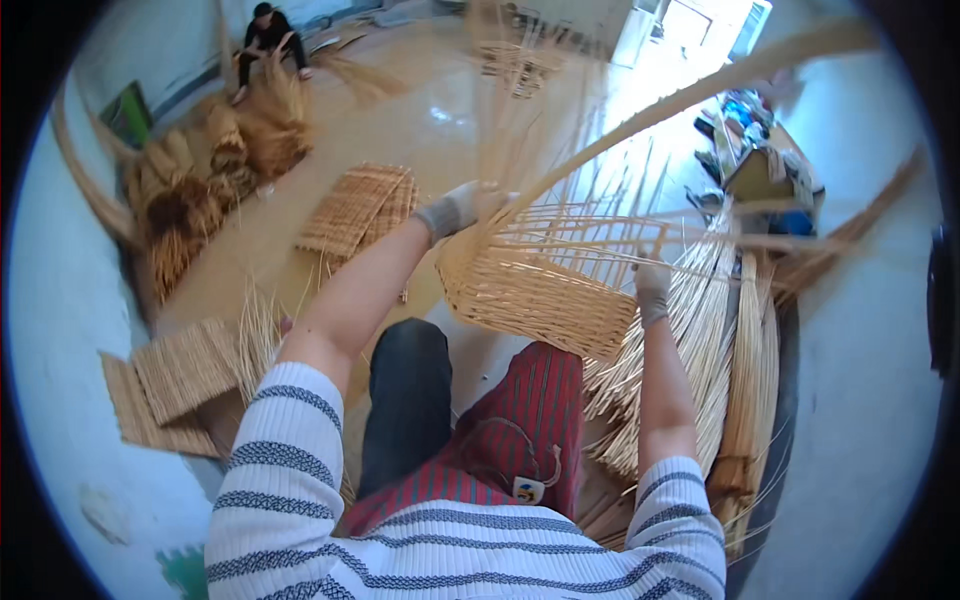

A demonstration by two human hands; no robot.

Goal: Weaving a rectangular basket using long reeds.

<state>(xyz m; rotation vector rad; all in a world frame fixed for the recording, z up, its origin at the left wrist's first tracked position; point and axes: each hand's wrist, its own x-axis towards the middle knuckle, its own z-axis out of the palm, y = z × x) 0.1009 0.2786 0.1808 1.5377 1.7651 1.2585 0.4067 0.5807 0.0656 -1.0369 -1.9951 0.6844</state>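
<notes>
A half-woven wicker basket is held up in front of my knees, its woven wall facing me and long loose rods rising from it. My left hand, in a pale glove with a grey cuff, closes on the basket's far left corner where the rods bunch; its fingers are partly blurred. At the right end, my right hand, also gloved, grips the basket's edge with the thumb raised. One thick, blurred rod sweeps from near my left hand toward the upper right. Both hands hide parts of the rim.
Bundles of pale rods lie along my right side by the wall. Flat woven panels rest ahead on the floor; more panels lie at left. Tied bundles line the left wall, where another person sits working.
</notes>
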